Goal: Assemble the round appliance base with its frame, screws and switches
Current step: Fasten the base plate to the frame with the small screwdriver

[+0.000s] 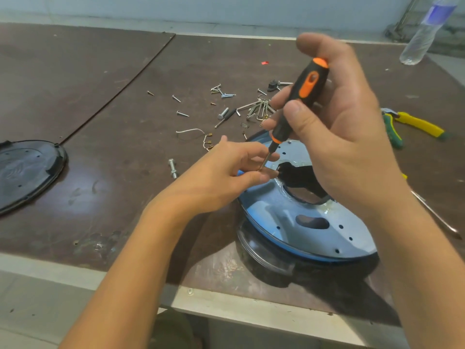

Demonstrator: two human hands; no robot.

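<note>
While the right hand (347, 137) grips a screwdriver (302, 96) upright, the left hand (226, 172) pinches its tip over the blue round base (314, 222) beneath both hands. Loose screws (224, 93) lie beyond the hands on the tabletop (125, 197). With the base's near holes empty, assembly looks early.

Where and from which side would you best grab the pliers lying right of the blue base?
Take both handles, from above and from the right. The pliers lie flat on the table, with the yellow and green handles splayed toward that side. Their head lies partly behind the right hand, which grips the screwdriver.
</note>
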